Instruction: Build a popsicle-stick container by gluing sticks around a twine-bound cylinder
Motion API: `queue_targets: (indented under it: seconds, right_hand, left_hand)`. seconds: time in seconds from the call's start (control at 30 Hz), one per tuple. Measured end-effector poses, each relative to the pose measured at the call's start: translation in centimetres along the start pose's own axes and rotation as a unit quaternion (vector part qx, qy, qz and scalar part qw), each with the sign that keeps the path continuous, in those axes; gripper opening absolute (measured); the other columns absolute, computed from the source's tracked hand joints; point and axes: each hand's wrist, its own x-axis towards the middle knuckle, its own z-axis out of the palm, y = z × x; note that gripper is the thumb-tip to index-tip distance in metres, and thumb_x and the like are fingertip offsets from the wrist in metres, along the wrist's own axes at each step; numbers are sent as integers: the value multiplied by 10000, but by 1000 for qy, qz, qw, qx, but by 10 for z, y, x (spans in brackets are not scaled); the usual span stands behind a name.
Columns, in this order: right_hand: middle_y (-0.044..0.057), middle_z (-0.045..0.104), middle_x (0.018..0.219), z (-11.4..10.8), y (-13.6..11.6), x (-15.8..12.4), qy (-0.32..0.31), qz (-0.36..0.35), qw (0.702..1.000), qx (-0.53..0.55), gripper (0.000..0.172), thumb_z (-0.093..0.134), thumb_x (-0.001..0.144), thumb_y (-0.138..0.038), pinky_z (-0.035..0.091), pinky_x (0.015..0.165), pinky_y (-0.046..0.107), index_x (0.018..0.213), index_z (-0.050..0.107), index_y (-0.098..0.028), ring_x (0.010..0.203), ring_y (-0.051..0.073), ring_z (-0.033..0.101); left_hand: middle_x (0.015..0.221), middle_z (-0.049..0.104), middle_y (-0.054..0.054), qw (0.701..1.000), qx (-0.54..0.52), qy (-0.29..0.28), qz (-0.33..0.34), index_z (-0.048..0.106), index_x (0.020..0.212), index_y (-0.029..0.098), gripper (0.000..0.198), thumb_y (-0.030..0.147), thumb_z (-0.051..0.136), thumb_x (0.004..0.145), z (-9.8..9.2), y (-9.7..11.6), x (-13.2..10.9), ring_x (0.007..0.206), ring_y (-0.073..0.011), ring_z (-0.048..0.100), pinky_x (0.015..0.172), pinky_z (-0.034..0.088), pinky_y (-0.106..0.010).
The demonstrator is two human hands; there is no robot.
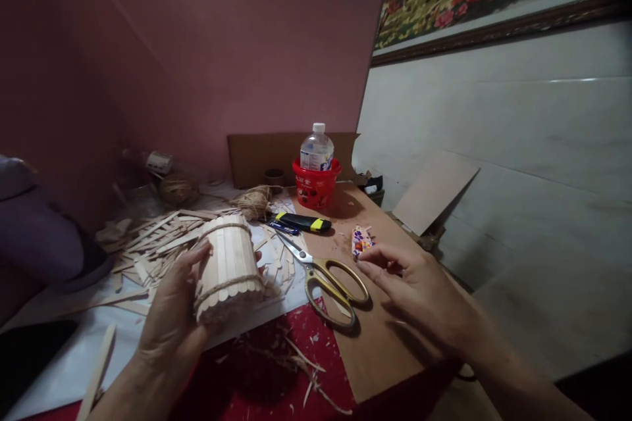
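Observation:
My left hand (170, 306) is wrapped round a cylinder of craft sticks (230, 256), tilted above the table, with twine tied round it near both ends. My right hand (415, 283) is over the brown board, thumb and forefinger pinched together. Its fingertips are at the lower edge of a small piece with a colourful pattern (362, 240); I cannot tell whether they grip it. Between my hands lie scissors with gold handles (328, 283), blades slightly apart. Behind them rest a black and yellow utility knife (303, 222) and a smaller blue cutter (284, 228).
Loose craft sticks (153, 237) are heaped at the left, beside balls of twine (254, 202). A red tub (316, 189) holding a plastic bottle (317, 148) stands at the back. Twine scraps lie on the red cloth (257, 375). The brown board (375, 355) runs along the right.

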Motion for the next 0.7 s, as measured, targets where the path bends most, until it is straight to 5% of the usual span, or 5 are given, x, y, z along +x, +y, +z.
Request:
queue_targets:
  seconds: [0.7]
  right_hand:
    - [29, 729, 830, 28, -28, -5, -3, -74, 996, -53, 156, 559, 890, -293, 447, 672, 362, 826, 688, -234, 759, 234, 656]
  left_hand:
    - [894, 757, -189, 998, -24, -25, 47, 529, 1269, 48, 434, 254, 409, 906, -2, 11, -5, 729, -285, 736, 628, 615, -402]
